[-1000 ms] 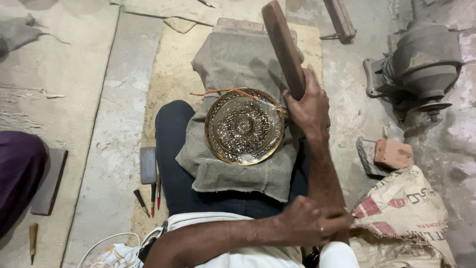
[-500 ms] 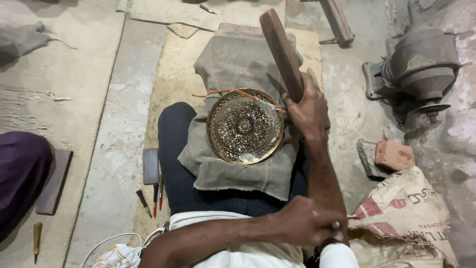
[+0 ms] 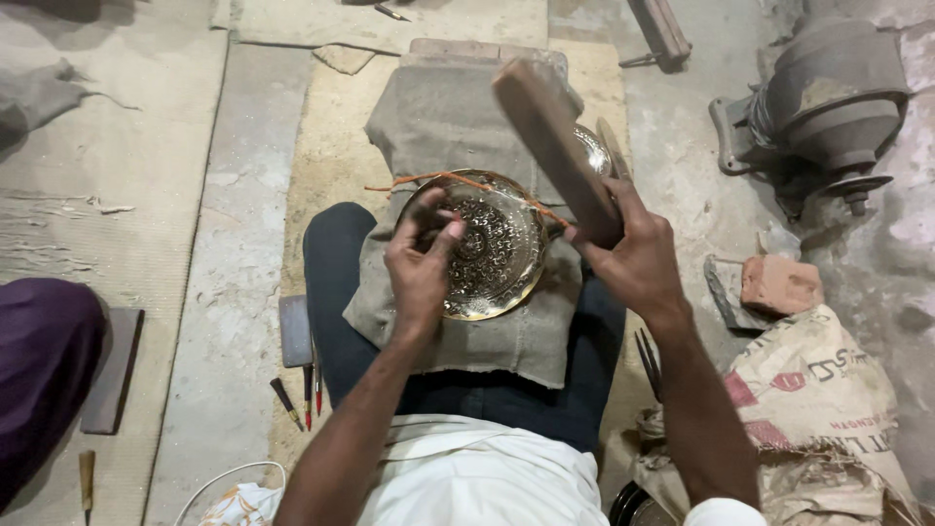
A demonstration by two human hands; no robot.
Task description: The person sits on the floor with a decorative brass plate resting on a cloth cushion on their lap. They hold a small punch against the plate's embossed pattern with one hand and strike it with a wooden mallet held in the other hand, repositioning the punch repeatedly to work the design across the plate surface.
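A round engraved brass plate (image 3: 497, 244) lies on a grey cloth (image 3: 438, 117) spread over my lap. My left hand (image 3: 419, 268) rests on the plate's left side, with its fingers pinched around what looks like a small dark metal tool held against the surface. To the right of the plate, my right hand (image 3: 638, 258) grips a long wooden beater (image 3: 555, 146), raised at a slant above the plate's right rim. A thin orange cord (image 3: 458, 180) runs across the top of the plate.
Several small chisels (image 3: 307, 390) and a flat grey block (image 3: 295, 331) lie on the floor at my left. A brick (image 3: 779, 282), a printed sack (image 3: 828, 390) and a grey motor-like machine (image 3: 828, 88) stand at the right. Another person in purple cloth (image 3: 39, 370) sits at the far left.
My left hand has come from low at the right, near the sack, across to the plate's left side. The beater has tilted and come lower over the plate.
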